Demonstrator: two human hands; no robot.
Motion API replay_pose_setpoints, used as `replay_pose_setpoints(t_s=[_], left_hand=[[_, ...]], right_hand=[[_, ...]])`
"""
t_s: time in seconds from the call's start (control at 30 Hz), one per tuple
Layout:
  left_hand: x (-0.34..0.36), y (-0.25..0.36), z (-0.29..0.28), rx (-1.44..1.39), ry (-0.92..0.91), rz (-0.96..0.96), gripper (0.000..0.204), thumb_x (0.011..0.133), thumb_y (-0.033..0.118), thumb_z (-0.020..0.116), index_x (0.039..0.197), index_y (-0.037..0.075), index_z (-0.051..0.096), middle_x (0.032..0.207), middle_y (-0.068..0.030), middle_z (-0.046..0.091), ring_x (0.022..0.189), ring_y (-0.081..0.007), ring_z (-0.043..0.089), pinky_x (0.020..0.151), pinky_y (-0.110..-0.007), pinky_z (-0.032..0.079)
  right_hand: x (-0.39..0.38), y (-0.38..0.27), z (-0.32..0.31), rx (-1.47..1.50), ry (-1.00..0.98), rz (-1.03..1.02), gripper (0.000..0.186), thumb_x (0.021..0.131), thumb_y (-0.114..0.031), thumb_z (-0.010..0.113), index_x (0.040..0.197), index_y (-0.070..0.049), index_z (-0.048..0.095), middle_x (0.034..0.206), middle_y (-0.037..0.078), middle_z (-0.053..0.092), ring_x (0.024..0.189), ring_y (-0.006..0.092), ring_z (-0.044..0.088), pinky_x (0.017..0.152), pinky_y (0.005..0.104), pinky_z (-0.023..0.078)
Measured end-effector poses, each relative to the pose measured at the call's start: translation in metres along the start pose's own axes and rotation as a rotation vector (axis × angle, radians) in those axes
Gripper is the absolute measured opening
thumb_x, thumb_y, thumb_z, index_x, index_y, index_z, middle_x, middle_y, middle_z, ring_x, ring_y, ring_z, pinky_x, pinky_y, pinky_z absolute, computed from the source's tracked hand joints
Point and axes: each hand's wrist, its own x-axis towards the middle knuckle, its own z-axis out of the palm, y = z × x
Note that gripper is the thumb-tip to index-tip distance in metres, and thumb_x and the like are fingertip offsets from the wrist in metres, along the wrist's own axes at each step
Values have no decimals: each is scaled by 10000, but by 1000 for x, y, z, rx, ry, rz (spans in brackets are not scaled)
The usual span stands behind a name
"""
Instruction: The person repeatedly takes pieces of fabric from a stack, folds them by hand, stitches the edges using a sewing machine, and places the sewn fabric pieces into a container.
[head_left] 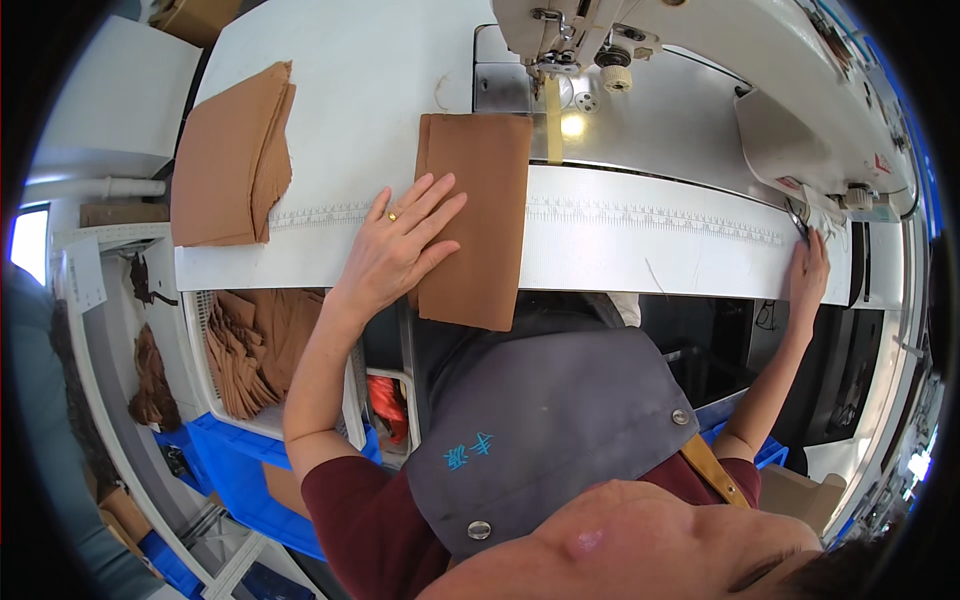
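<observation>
My left hand [405, 235] lies palm down with its fingers spread, on the left edge of a folded brown cloth piece [475, 220]. That piece rests on the white table and overhangs its front edge. At the far right, my right hand [808, 268] has its fingers closed on small dark metal thread snips [798, 220] by the base of the machine. Part of the snips is hidden by the fingers. A stack of brown cloth pieces [228, 165] sits at the table's left end.
A white sewing machine [800, 70] stands over a metal plate [670, 120] behind the cloth. A printed ruler strip [650, 215] runs along the white table [610, 265]. Below left, a white basket [200, 345] holds more brown cloth, above a blue crate [235, 470].
</observation>
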Motion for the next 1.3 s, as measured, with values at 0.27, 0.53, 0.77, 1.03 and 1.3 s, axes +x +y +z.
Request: replay_pose_setpoints(t_s=[0.27,0.53,0.77,1.03,1.3], left_hand=[[-1,-3,1,-72,76,-2,514,914,223,629,1402,120,504,1494,-68,439,1385,-273,401,1106,-525,293],[12,-17,1,61,23,39,542,924,245,622,1429,125,467,1495,-51,442,1374,-248,421,1111,-544,269],[0,-18,6,44,79,24,553,921,245,627,1438,137,461,1496,-43,443,1378,-237,417,1109,-567,260],[-22,-11,-2,192,143,-115,450,903,238,655,1326,111,567,1429,-52,507,1245,-229,524,1019,-461,378],[5,-1,8,333,463,-307,343,824,272,746,1096,71,687,931,-46,575,790,-212,619,666,-317,513]], right_hand=[[-11,-89,-14,218,-107,-349,256,946,-76,534,1183,-13,606,998,151,651,899,299,616,829,365,464],[44,-258,-1,855,-726,-105,305,942,-219,595,1171,-19,618,860,154,668,770,246,652,678,345,485],[50,-291,25,634,-374,-531,318,909,-236,649,1173,-59,644,926,131,695,736,286,657,661,374,511],[47,-259,33,696,-341,-390,298,901,-195,676,1151,-32,673,912,157,696,699,264,664,646,316,516],[28,-175,-1,320,-11,-422,362,857,-171,691,1209,-94,645,1235,122,591,1101,312,558,923,415,436]])
